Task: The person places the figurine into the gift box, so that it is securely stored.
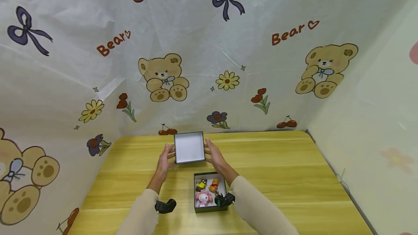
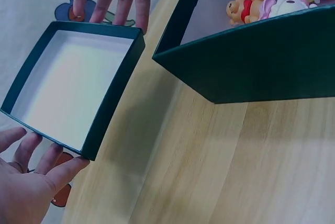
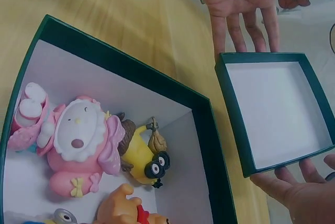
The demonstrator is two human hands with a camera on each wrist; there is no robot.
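Hands flank our lid (image 1: 189, 147): left hand (image 1: 166, 159) and right hand (image 1: 213, 157) lie flat-fingered against its sides, beyond the box (image 1: 210, 209) of figurines (image 1: 204, 198). Next, we judge, comes lifting it squarely.

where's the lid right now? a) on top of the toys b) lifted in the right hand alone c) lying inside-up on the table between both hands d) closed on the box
c: the lid lies white inside up on the table, beyond the box of toys, with the left hand and right hand at its two sides, fingers straight.
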